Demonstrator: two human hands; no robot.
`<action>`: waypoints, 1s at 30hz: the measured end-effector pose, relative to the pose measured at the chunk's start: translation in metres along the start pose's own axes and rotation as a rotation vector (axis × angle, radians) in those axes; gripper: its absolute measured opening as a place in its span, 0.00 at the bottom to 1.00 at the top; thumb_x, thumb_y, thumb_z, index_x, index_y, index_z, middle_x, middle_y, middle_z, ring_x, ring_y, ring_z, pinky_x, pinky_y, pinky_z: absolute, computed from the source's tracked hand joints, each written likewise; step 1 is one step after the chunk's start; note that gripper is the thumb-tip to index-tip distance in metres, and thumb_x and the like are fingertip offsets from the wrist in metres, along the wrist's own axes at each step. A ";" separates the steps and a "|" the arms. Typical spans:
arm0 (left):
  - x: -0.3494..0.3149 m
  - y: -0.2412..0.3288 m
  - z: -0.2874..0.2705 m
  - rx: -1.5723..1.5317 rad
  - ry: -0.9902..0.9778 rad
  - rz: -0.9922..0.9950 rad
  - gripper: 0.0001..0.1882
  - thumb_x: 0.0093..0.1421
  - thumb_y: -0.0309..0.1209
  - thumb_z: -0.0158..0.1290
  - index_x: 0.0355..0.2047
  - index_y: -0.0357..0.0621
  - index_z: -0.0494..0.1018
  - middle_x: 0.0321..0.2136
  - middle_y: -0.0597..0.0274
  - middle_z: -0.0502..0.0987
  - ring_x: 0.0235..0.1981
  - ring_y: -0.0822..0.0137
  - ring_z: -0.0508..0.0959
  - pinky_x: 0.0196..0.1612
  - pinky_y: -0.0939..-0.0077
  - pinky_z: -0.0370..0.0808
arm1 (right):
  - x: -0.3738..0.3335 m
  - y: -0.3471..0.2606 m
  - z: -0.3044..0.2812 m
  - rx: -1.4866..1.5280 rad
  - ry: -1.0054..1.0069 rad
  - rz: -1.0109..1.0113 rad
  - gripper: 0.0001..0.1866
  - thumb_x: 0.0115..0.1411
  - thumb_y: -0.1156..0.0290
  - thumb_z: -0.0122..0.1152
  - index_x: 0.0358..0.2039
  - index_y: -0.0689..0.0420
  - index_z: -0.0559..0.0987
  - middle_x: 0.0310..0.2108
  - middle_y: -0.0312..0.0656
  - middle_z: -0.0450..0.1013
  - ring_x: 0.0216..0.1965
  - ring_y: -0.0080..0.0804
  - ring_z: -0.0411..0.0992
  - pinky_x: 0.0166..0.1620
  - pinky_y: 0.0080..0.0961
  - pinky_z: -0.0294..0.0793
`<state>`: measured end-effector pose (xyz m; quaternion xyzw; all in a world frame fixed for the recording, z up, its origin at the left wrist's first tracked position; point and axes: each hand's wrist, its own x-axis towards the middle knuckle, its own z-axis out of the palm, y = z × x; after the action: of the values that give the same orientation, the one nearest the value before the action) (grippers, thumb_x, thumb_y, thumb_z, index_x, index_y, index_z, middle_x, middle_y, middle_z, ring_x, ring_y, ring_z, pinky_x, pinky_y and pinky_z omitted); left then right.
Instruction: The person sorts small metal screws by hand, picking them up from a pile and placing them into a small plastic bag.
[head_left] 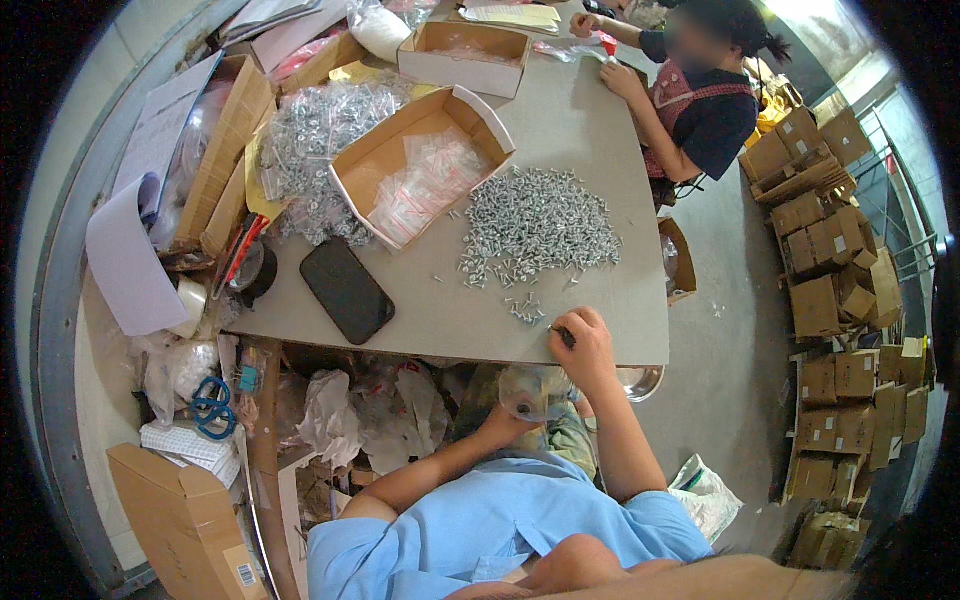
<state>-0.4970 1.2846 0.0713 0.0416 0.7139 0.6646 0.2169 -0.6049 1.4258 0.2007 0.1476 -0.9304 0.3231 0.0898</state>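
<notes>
A wide heap of small silver screws (pixel 540 225) lies on the grey table. Nearer to me is a small separate cluster of screws (pixel 525 308). My right hand (pixel 584 342) rests at the table's front edge beside that cluster, its fingers curled together. A dark patch shows at its fingertips; what they hold, if anything, I cannot make out. Below the table edge, my left hand (pixel 508 426) is closed on a clear plastic bag (pixel 535 388), partly blurred by its transparency. The bag's contents are not clear.
An open carton of small clear bags (pixel 430 185) stands behind a black phone (pixel 347 291). Bagged hardware (pixel 325 140) is piled at the left, near blue scissors (pixel 212 408). Across the table a co-worker (pixel 700 100) handles a small packet. Cardboard boxes (pixel 835 390) line the right.
</notes>
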 end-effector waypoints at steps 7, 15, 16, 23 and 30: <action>0.000 -0.016 0.005 0.080 0.061 0.062 0.25 0.44 0.36 0.67 0.41 0.38 0.71 0.36 0.53 0.74 0.39 0.60 0.74 0.43 0.67 0.71 | 0.000 -0.021 -0.028 0.225 -0.492 0.129 0.09 0.47 0.73 0.62 0.31 0.57 0.77 0.32 0.45 0.71 0.39 0.46 0.70 0.43 0.37 0.70; 0.003 -0.005 0.002 0.021 0.014 0.047 0.23 0.45 0.34 0.66 0.38 0.39 0.71 0.37 0.54 0.75 0.39 0.61 0.74 0.44 0.68 0.71 | 0.023 -0.013 0.004 0.084 -0.039 -0.104 0.11 0.47 0.73 0.63 0.33 0.57 0.77 0.36 0.46 0.71 0.38 0.46 0.70 0.43 0.35 0.71; 0.003 -0.012 0.003 0.047 0.039 0.087 0.22 0.45 0.34 0.66 0.38 0.39 0.71 0.37 0.54 0.75 0.39 0.62 0.74 0.43 0.69 0.71 | 0.024 -0.013 0.007 0.084 -0.052 -0.096 0.11 0.47 0.72 0.63 0.33 0.57 0.77 0.36 0.46 0.71 0.39 0.46 0.70 0.43 0.35 0.71; 0.004 -0.022 0.004 0.081 -0.018 -0.011 0.21 0.47 0.35 0.65 0.39 0.41 0.71 0.34 0.57 0.74 0.35 0.64 0.74 0.40 0.71 0.72 | -0.001 -0.016 -0.019 0.128 -0.373 -0.051 0.10 0.48 0.74 0.62 0.33 0.57 0.77 0.35 0.46 0.72 0.35 0.44 0.72 0.39 0.32 0.73; 0.019 -0.019 0.001 0.136 0.123 0.432 0.17 0.46 0.33 0.65 0.32 0.45 0.69 0.33 0.57 0.70 0.38 0.61 0.70 0.40 0.66 0.69 | -0.013 -0.008 -0.031 0.370 -0.506 0.015 0.09 0.51 0.78 0.61 0.34 0.60 0.77 0.32 0.42 0.71 0.32 0.33 0.73 0.36 0.27 0.73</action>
<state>-0.5098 1.2901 0.0477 0.1675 0.7434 0.6471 0.0224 -0.5875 1.4421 0.2263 0.2303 -0.8497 0.4409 -0.1751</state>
